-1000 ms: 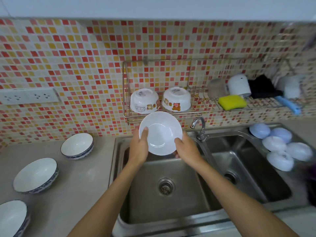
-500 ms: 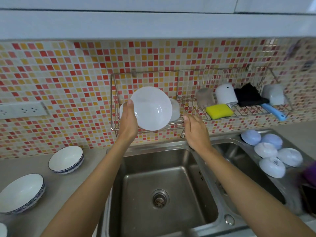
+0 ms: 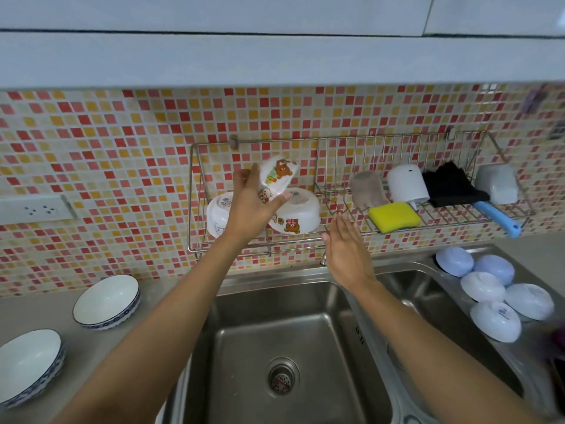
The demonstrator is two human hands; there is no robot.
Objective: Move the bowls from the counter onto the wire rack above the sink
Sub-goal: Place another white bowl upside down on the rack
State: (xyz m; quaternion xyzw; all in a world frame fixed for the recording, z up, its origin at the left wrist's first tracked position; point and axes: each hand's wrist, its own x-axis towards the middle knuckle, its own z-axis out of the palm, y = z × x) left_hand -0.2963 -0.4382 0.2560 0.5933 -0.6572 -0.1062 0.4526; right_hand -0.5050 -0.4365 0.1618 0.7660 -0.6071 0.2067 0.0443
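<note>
Gripped in the left hand [image 3: 249, 209], a cartoon-printed bowl [image 3: 276, 179] is held tilted over the wire rack [image 3: 336, 237]. At 3 o'clock, the right hand [image 3: 347, 249] is spread open, empty. Below, a steel sink [image 3: 232, 347] is set against mosaic tiles [image 3: 122, 148].

The light is bright and soft, with no dark shadows. The steel sink [image 3: 305, 347] shines a little. Straight lines bend near the edges. The far right corner looks smeared and blurry.
</note>
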